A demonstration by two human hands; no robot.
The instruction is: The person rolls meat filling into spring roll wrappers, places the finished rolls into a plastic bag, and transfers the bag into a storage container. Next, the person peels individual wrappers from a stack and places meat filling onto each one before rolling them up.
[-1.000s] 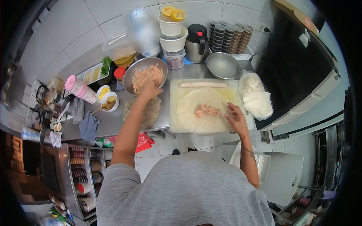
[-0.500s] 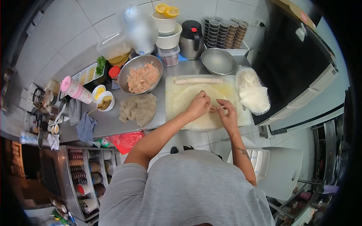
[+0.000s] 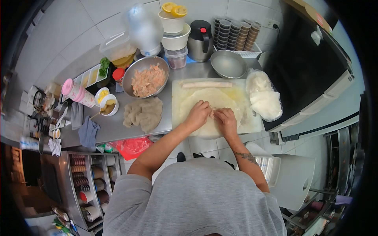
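Left hand (image 3: 198,114) and right hand (image 3: 225,120) curled over filling (image 3: 213,113) on wrapper (image 3: 215,96); grip cannot be told. Wrapper could be torn by hard pressing, filling squeezed out sideways.

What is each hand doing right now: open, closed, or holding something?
Left hand: fingers curled onto the round wrapper; a firm grip cannot be told.
Right hand: curled onto the same wrapper, beside the left; grip cannot be told.

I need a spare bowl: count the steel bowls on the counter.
2. The full bowl, holding shredded filling, sits left of the cutting board; the empty bowl sits behind the board beside the black jug. More may be hidden.
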